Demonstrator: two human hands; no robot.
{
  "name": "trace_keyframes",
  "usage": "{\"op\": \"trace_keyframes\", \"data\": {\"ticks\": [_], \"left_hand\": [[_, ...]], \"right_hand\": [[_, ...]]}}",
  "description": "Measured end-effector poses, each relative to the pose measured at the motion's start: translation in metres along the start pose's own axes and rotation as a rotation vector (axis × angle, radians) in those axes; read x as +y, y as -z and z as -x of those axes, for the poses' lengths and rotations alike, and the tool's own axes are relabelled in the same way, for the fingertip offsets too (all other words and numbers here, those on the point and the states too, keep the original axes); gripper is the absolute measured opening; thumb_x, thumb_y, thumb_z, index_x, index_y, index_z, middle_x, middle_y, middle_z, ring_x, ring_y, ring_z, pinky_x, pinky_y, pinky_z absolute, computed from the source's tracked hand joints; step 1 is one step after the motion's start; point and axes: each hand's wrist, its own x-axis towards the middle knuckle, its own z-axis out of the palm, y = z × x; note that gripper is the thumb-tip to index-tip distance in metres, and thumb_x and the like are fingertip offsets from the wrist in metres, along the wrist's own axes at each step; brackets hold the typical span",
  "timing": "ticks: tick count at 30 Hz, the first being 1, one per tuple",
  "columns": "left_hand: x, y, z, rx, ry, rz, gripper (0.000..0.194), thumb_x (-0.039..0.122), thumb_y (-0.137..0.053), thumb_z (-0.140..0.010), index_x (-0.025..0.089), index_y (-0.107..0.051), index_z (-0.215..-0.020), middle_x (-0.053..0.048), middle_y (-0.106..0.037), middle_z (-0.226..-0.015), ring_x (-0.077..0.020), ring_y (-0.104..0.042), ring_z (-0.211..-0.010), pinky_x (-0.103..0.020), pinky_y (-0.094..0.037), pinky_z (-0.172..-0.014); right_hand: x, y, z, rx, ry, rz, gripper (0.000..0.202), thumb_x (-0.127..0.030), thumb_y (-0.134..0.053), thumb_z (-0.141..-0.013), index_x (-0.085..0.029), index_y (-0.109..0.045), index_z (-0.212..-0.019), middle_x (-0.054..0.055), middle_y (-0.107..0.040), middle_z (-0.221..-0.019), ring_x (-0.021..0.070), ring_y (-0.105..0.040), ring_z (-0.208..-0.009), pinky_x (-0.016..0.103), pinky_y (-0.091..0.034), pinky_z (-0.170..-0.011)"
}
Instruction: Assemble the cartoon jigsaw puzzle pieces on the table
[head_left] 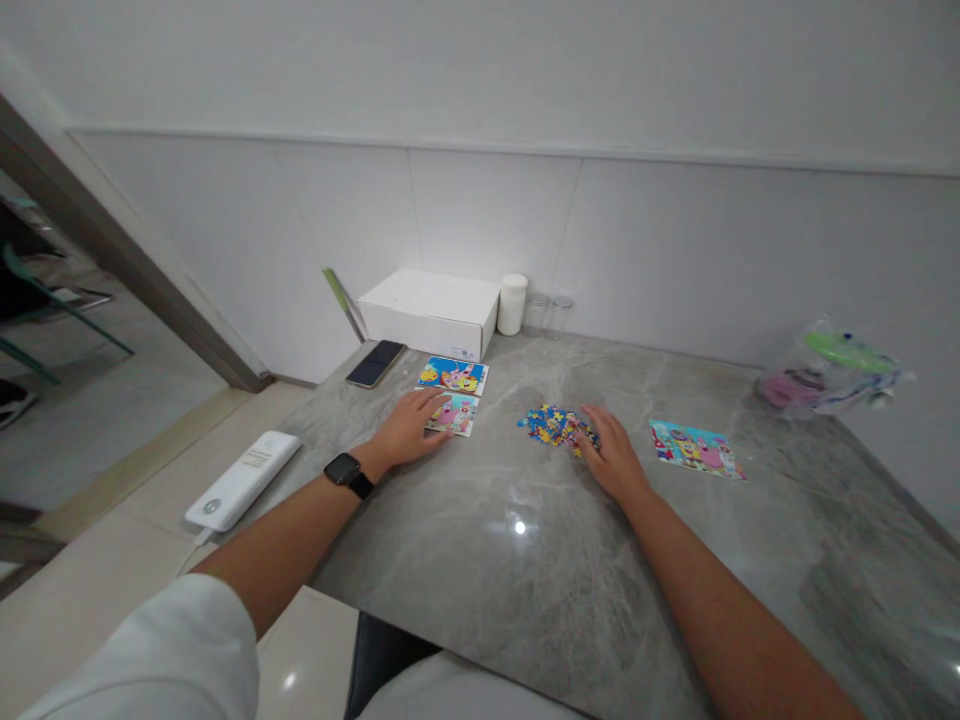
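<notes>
My left hand (409,428), with a black watch (348,474) on its wrist, rests on the grey table by a small colourful cartoon card (457,413) and covers part of its left side. Its fingers are stretched out. Just behind that card lies another cartoon card (453,376). My right hand (615,455) touches the right edge of a pile of small jigsaw puzzle pieces (553,425), mostly blue and yellow, with fingers apart. To its right a third cartoon picture card (697,449) lies flat.
At the back stand a white box (431,305), a white canister (512,304) and two clear glasses (548,314). A phone (376,363) lies at the left, a white power bank (244,480) at the left edge. A plastic bag (829,372) sits back right on the table (480,570).
</notes>
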Motion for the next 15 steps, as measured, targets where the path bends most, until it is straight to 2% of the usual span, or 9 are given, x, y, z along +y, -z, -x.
{"op": "trace_keyframes", "data": {"ticks": [4, 8, 11, 15], "left_hand": [[-0.020, 0.000, 0.023, -0.023, -0.001, -0.009, 0.070, 0.057, -0.067, -0.093, 0.025, -0.051, -0.154, -0.014, -0.054, -0.156, -0.0347, -0.048, -0.145, -0.058, -0.034, -0.126], [-0.024, -0.004, 0.026, -0.010, -0.003, 0.016, 0.065, 0.053, -0.063, -0.096, 0.026, -0.051, -0.153, -0.013, -0.056, -0.155, -0.0332, -0.050, -0.145, -0.057, -0.031, -0.127], [-0.025, -0.007, 0.025, -0.008, -0.013, 0.025, 0.061, 0.052, -0.061, -0.097, 0.024, -0.054, -0.151, -0.012, -0.059, -0.152, -0.0327, -0.051, -0.143, -0.056, -0.033, -0.127], [-0.025, -0.009, 0.024, 0.001, 0.007, 0.029, 0.056, 0.048, -0.061, -0.098, 0.023, -0.056, -0.148, -0.013, -0.062, -0.148, -0.0324, -0.054, -0.139, -0.054, -0.037, -0.124]], "right_hand": [[-0.022, 0.009, -0.007, 0.060, 0.126, 0.032, 0.040, -0.034, -0.049, -0.104, -0.023, -0.063, -0.139, 0.013, -0.068, -0.138, 0.0300, -0.056, -0.136, 0.053, -0.041, -0.120], [-0.047, 0.004, -0.026, -0.035, 0.220, 0.064, 0.031, -0.030, -0.052, -0.102, -0.024, -0.070, -0.126, 0.011, -0.073, -0.127, 0.0282, -0.064, -0.122, 0.050, -0.046, -0.112], [-0.070, -0.013, -0.056, -0.171, 0.284, 0.095, 0.031, -0.031, -0.054, -0.102, -0.023, -0.071, -0.127, 0.011, -0.074, -0.123, 0.0276, -0.065, -0.116, 0.048, -0.047, -0.108], [-0.109, -0.052, -0.112, -0.298, 0.335, 0.150, 0.038, -0.031, -0.057, -0.102, -0.018, -0.065, -0.136, 0.014, -0.070, -0.132, 0.0272, -0.062, -0.122, 0.042, -0.048, -0.109]]}}
